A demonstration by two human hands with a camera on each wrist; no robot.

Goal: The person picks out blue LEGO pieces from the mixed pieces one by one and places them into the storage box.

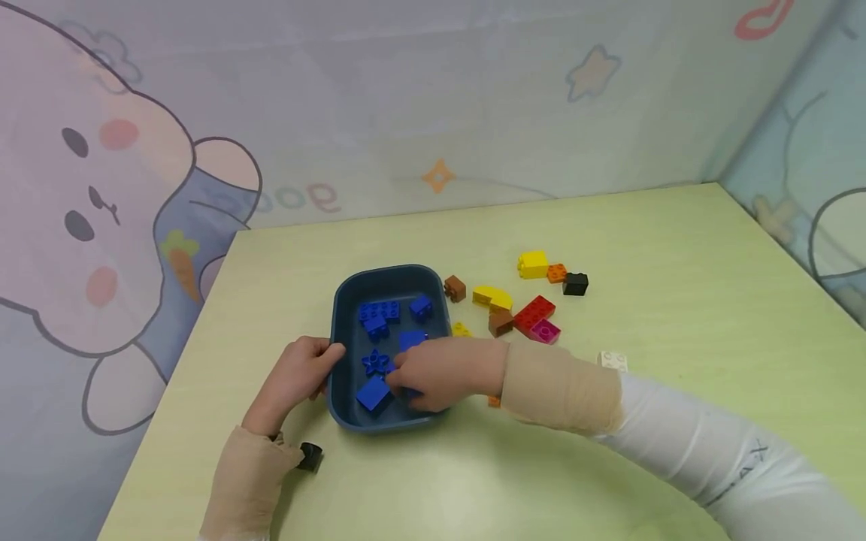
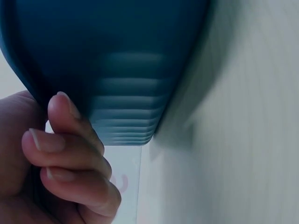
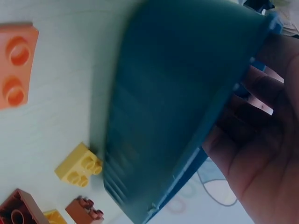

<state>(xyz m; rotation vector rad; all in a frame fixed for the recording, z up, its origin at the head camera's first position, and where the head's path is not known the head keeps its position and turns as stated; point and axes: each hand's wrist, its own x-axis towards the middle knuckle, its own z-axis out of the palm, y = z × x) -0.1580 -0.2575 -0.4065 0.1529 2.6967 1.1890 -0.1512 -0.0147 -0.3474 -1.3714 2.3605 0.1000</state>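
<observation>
A dark blue plastic bin (image 1: 347, 323) stands on the table with several blue building blocks inside, among them a long studded block (image 1: 386, 310), a star-shaped piece (image 1: 375, 362) and a smooth-looking block (image 1: 373, 394). My left hand (image 1: 301, 370) grips the bin's left side, thumb at the rim and fingers (image 2: 70, 149) curled against the outside wall. Over the bin's right rim reaches my right hand (image 1: 443, 373), its fingers down among the blue blocks. The right fingertips are partly hidden, so whether they pinch a block does not show.
Right of the bin lie loose blocks: brown (image 1: 455, 289), yellow (image 1: 533, 264), red (image 1: 534, 315), magenta (image 1: 545, 332), black (image 1: 575, 284) and white (image 1: 612, 361). An orange block (image 3: 17, 65) lies near the right wrist. Beside the left wrist is a black piece (image 1: 310, 456).
</observation>
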